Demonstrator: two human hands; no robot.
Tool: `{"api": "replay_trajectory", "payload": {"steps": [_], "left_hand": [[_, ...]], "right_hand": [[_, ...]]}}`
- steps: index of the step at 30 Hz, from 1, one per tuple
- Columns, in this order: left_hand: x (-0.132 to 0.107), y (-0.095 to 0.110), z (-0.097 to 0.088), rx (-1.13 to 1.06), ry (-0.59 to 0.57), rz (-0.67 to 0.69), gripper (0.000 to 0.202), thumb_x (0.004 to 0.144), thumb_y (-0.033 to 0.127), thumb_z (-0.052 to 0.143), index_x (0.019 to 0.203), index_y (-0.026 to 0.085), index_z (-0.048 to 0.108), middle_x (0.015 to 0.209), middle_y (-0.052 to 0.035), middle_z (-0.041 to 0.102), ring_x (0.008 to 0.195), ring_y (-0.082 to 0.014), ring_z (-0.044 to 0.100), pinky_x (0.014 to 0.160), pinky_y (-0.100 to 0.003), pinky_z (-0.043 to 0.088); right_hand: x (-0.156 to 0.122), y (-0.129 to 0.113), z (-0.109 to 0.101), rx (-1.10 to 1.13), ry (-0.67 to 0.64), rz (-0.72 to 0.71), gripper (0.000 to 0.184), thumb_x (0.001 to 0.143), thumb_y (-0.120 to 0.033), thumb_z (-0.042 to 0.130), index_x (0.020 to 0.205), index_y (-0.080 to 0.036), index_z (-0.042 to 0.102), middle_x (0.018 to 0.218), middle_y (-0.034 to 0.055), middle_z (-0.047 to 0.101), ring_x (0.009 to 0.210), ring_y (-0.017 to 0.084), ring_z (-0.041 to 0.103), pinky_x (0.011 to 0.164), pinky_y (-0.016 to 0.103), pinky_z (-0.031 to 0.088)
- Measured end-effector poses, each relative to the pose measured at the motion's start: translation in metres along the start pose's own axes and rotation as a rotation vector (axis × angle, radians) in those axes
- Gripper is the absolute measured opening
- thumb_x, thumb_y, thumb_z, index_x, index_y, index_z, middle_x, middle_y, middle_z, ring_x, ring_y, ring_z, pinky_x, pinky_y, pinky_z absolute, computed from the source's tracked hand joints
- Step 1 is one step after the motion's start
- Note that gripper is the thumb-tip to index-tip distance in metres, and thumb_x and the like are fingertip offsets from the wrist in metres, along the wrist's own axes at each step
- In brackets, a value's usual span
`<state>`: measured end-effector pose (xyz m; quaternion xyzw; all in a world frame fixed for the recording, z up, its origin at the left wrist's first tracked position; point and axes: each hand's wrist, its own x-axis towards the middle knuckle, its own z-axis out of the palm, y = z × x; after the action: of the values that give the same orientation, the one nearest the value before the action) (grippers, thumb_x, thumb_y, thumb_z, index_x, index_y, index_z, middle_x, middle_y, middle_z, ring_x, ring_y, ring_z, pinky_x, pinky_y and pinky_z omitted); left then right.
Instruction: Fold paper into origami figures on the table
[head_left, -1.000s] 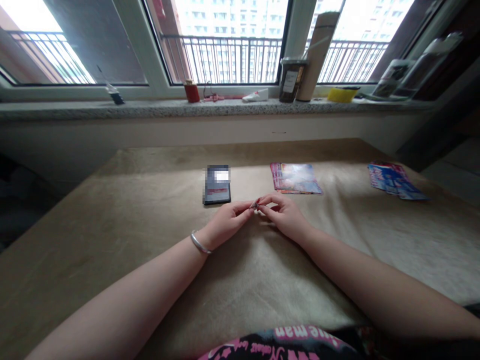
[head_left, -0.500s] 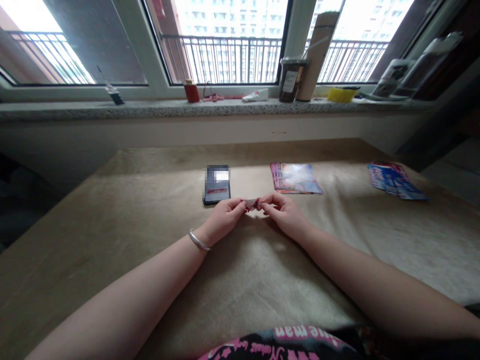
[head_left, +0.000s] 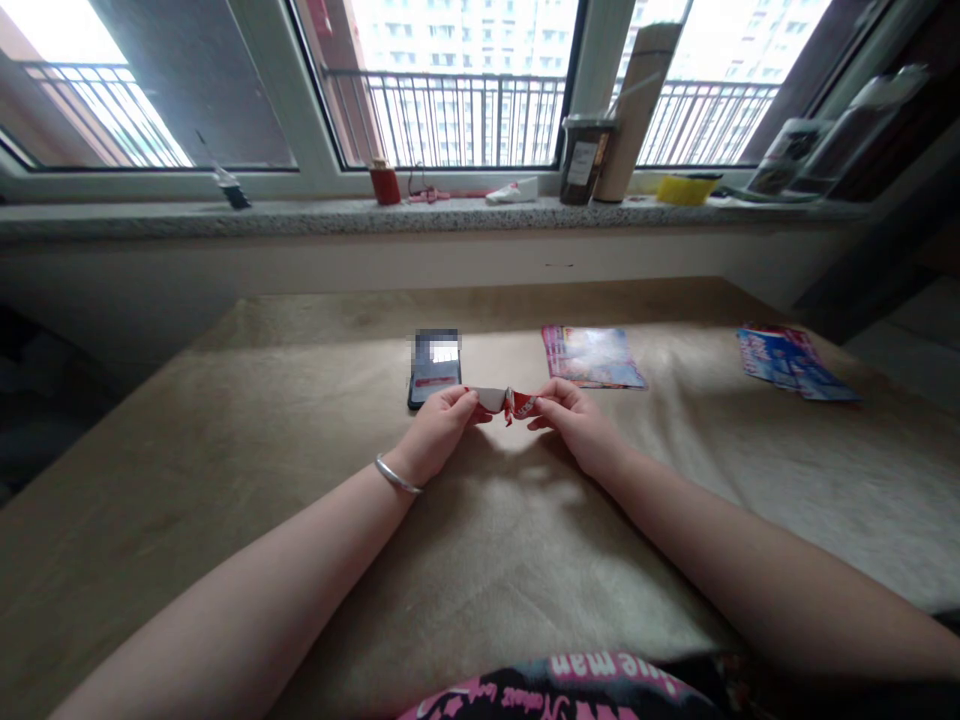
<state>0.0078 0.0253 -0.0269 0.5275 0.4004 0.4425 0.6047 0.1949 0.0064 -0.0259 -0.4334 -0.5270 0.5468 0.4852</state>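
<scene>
Above the middle of the table, a small crumpled red and white wrapper (head_left: pixel 520 404) is stretched between my two hands. My left hand (head_left: pixel 442 418) pinches its flat pale end with thumb and fingers. At the red, printed end, my right hand (head_left: pixel 571 412) grips it the same way. A ragged red flap hangs down in the middle. Whether the pale strip and the red part are one piece, I cannot tell. Just behind my left hand lies a phone (head_left: pixel 435 370), its screen partly blurred out. Beyond my right hand is a fanned stack of colourful cards (head_left: pixel 596 355).
More blue and red cards (head_left: pixel 795 362) lie on the right of the brown-covered table (head_left: pixel 225 450). Along the stone windowsill (head_left: pixel 315 222) stand a red container (head_left: pixel 385 184), a dark lidded cup (head_left: pixel 582 165), a cardboard tube (head_left: pixel 637 110) and a yellow item (head_left: pixel 686 188).
My hands have drawn slightly apart. The wrapper, bunched between my fingertips before, is now stretched out, showing its pale strip and red printed part.
</scene>
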Motion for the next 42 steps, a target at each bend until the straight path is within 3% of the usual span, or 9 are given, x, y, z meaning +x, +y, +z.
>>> {"api": "replay_trajectory", "payload": {"steps": [5, 10, 17, 23, 29, 33, 42], "left_hand": [[0.0012, -0.0009, -0.0011, -0.068, 0.022, -0.042, 0.028, 0.072, 0.037, 0.062, 0.080, 0.010, 0.061, 0.079, -0.0064, 0.067, 0.072, -0.0140, 0.063, 0.078, -0.030, 0.049], [-0.0028, 0.0030, 0.0019, -0.029, -0.004, 0.000, 0.022, 0.071, 0.032, 0.065, 0.076, 0.012, 0.060, 0.074, -0.0034, 0.066, 0.070, -0.0127, 0.061, 0.075, -0.028, 0.049], [-0.0044, 0.0020, 0.0040, 0.101, -0.035, 0.044, 0.037, 0.071, 0.037, 0.069, 0.096, 0.014, 0.054, 0.079, -0.0025, 0.066, 0.068, -0.0116, 0.060, 0.066, -0.023, 0.045], [-0.0056, 0.0034, 0.0036, 0.330, -0.086, 0.084, 0.032, 0.075, 0.043, 0.063, 0.082, 0.012, 0.062, 0.070, -0.0020, 0.063, 0.063, -0.0116, 0.055, 0.059, -0.021, 0.040], [-0.0064, 0.0049, 0.0054, 0.415, -0.047, 0.095, 0.029, 0.074, 0.040, 0.063, 0.078, 0.012, 0.064, 0.067, -0.0024, 0.063, 0.061, -0.0122, 0.054, 0.056, -0.021, 0.039], [-0.0068, 0.0038, 0.0055, 0.406, -0.058, 0.123, 0.029, 0.075, 0.041, 0.063, 0.080, 0.012, 0.064, 0.070, -0.0033, 0.064, 0.063, -0.0136, 0.056, 0.059, -0.023, 0.042], [-0.0066, 0.0048, 0.0053, 0.295, -0.115, 0.156, 0.029, 0.076, 0.039, 0.065, 0.082, 0.011, 0.065, 0.083, -0.0080, 0.067, 0.079, -0.0169, 0.060, 0.076, -0.028, 0.045]], "right_hand": [[0.0009, 0.0009, 0.0000, 0.063, 0.017, 0.038, 0.027, 0.067, -0.041, 0.063, 0.069, -0.020, 0.045, 0.073, 0.0005, 0.066, 0.073, 0.016, 0.065, 0.063, 0.028, 0.048], [0.0012, 0.0005, 0.0003, -0.005, 0.012, -0.019, 0.024, 0.068, -0.039, 0.062, 0.070, -0.021, 0.047, 0.071, -0.0014, 0.064, 0.067, 0.013, 0.061, 0.062, 0.027, 0.048], [-0.0018, 0.0050, 0.0013, -0.190, 0.007, -0.145, 0.015, 0.072, -0.033, 0.058, 0.072, -0.020, 0.051, 0.083, 0.0025, 0.067, 0.071, 0.013, 0.060, 0.065, 0.028, 0.047], [-0.0020, 0.0057, 0.0015, -0.256, 0.011, -0.142, 0.013, 0.073, -0.031, 0.057, 0.075, -0.019, 0.053, 0.074, 0.0014, 0.064, 0.066, 0.013, 0.058, 0.061, 0.027, 0.047], [-0.0059, 0.0009, 0.0063, -0.378, -0.036, -0.130, 0.018, 0.074, -0.031, 0.061, 0.085, -0.019, 0.057, 0.085, 0.0045, 0.066, 0.077, 0.015, 0.062, 0.059, 0.025, 0.049], [-0.0082, -0.0005, 0.0091, -0.395, -0.046, -0.133, 0.024, 0.071, -0.035, 0.067, 0.085, -0.019, 0.057, 0.086, 0.0048, 0.065, 0.077, 0.016, 0.063, 0.057, 0.025, 0.049], [-0.0030, 0.0034, 0.0036, -0.325, -0.005, -0.096, 0.020, 0.075, -0.037, 0.061, 0.082, -0.018, 0.063, 0.081, 0.0052, 0.069, 0.070, 0.018, 0.064, 0.064, 0.030, 0.048]]}}
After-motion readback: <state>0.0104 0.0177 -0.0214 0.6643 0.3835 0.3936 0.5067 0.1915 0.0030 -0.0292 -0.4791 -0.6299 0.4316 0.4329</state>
